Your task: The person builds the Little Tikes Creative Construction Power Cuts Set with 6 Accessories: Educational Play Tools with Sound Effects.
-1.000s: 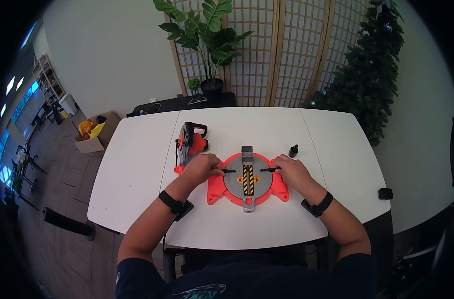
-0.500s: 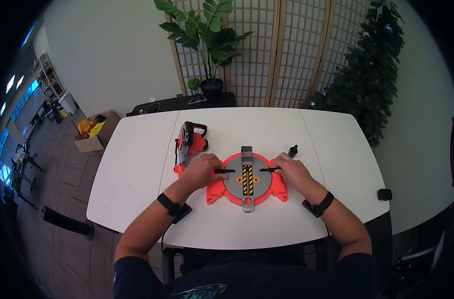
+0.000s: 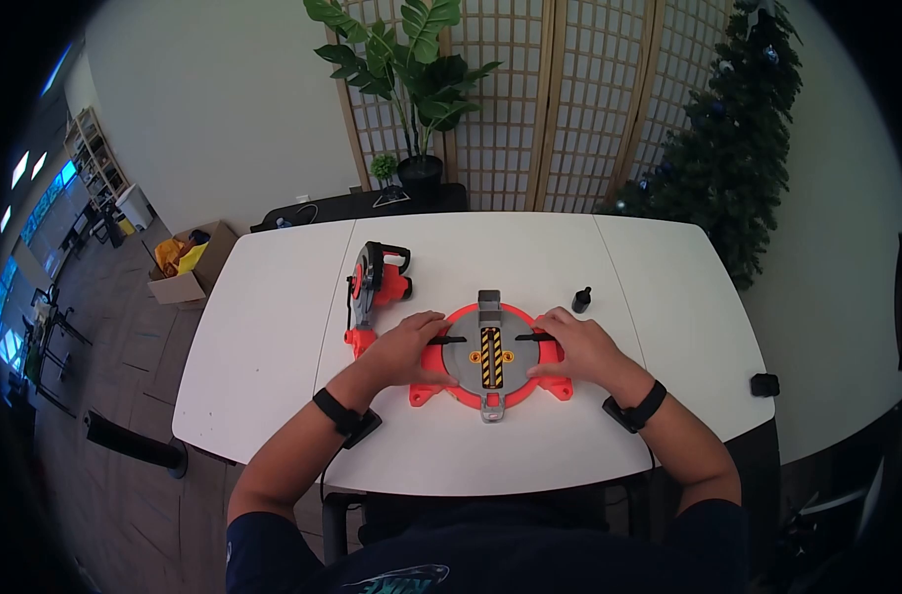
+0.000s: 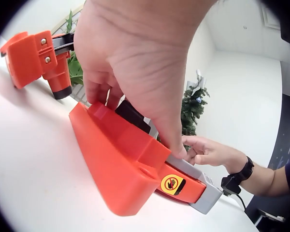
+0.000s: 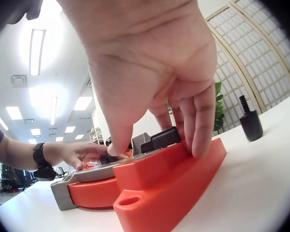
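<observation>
Head view: the red-orange and grey round base (image 3: 522, 362) lies flat on the white table (image 3: 273, 396), directly in front of me and between my hands. I grip its left side with my left hand (image 3: 411, 351) and its right side with my right hand (image 3: 584, 348). Each hand is spread fairly wide, thumb on the near side and fingers toward the far side.

A left black bar (image 3: 452, 340) and a right black bar (image 3: 535, 338) point inward over the grey disc, one beside each hand. Between them runs a yellow-and-black striped slot (image 3: 492, 358), with a grey bracket (image 3: 489, 309) at its far end.

Left wrist view: my thumb touches the base near the disc's edge; a yellow warning label (image 4: 172, 184) is noted on its rim. Right wrist view: my fingertips rest against the red-orange side block (image 5: 152, 169).

The red-orange and black saw unit (image 3: 370, 280) stands on the table, beyond my left hand. A black knob with a threaded stem (image 5: 251, 126) stands upright beyond my right hand, apart from the base.
</observation>
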`<control>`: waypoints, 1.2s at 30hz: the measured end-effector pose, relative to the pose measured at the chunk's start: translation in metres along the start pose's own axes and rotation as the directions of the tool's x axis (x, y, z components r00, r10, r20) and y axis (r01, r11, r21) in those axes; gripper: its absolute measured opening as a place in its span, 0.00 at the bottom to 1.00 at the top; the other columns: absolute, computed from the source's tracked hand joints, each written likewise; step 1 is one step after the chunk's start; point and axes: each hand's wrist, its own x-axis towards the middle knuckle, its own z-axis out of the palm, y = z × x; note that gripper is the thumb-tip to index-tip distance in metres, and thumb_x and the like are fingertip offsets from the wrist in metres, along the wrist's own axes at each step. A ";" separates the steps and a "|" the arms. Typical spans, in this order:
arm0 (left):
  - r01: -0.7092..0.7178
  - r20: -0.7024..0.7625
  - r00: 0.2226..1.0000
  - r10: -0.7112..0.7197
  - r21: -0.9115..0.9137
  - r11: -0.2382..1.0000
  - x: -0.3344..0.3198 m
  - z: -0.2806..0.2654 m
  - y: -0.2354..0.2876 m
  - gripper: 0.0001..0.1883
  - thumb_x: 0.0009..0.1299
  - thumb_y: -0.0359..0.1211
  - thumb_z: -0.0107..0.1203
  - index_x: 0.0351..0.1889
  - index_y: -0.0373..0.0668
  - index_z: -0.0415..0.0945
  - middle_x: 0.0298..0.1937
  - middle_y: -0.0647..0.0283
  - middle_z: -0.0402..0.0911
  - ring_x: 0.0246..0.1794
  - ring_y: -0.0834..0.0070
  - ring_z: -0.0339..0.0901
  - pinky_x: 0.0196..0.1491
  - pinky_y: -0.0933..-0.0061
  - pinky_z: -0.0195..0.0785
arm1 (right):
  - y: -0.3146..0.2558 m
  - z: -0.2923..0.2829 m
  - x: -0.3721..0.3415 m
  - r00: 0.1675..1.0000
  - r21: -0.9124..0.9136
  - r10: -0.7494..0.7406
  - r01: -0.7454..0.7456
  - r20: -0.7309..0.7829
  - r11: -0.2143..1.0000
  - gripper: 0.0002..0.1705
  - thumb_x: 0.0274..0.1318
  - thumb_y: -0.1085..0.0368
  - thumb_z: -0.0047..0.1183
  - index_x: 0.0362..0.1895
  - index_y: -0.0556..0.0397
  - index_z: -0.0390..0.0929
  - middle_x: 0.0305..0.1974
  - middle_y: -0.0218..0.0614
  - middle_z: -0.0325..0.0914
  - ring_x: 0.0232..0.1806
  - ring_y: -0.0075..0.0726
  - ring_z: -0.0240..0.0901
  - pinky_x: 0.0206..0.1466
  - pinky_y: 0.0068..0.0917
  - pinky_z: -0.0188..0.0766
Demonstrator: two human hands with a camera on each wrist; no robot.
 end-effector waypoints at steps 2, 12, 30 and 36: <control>-0.014 -0.012 1.000 0.014 0.012 1.000 -0.001 0.001 0.000 0.54 0.50 0.54 0.78 0.71 0.38 0.68 0.75 0.50 0.65 0.76 0.54 0.62 0.74 0.58 0.62 | 0.000 -0.001 0.000 0.999 0.008 -0.002 0.001 0.038 1.000 0.48 0.39 0.38 0.76 0.61 0.52 0.76 0.57 0.37 0.74 0.48 0.43 0.82 0.52 0.34 0.80; -0.013 -0.043 0.999 0.011 -0.050 0.999 0.000 0.004 0.002 0.54 0.48 0.54 0.79 0.70 0.39 0.69 0.74 0.48 0.66 0.76 0.52 0.61 0.75 0.57 0.61 | -0.001 0.002 0.001 1.000 -0.023 -0.011 0.012 0.026 1.000 0.50 0.32 0.40 0.78 0.60 0.52 0.78 0.57 0.37 0.73 0.45 0.42 0.82 0.50 0.35 0.80; -0.006 -0.062 0.998 0.002 -0.064 0.998 -0.002 0.007 0.000 0.54 0.47 0.54 0.80 0.69 0.39 0.70 0.73 0.47 0.67 0.75 0.50 0.62 0.75 0.56 0.60 | -0.005 0.003 0.001 0.999 -0.039 0.007 -0.006 0.032 0.999 0.50 0.34 0.41 0.78 0.62 0.51 0.78 0.57 0.36 0.73 0.46 0.42 0.82 0.50 0.35 0.81; 0.010 -0.065 0.998 -0.014 -0.055 0.998 -0.001 0.006 0.001 0.53 0.46 0.54 0.80 0.69 0.40 0.71 0.72 0.47 0.68 0.75 0.51 0.62 0.76 0.55 0.59 | -0.003 0.003 0.000 1.000 -0.025 0.011 -0.010 0.023 1.000 0.50 0.34 0.41 0.78 0.61 0.51 0.78 0.57 0.36 0.74 0.46 0.42 0.82 0.51 0.35 0.81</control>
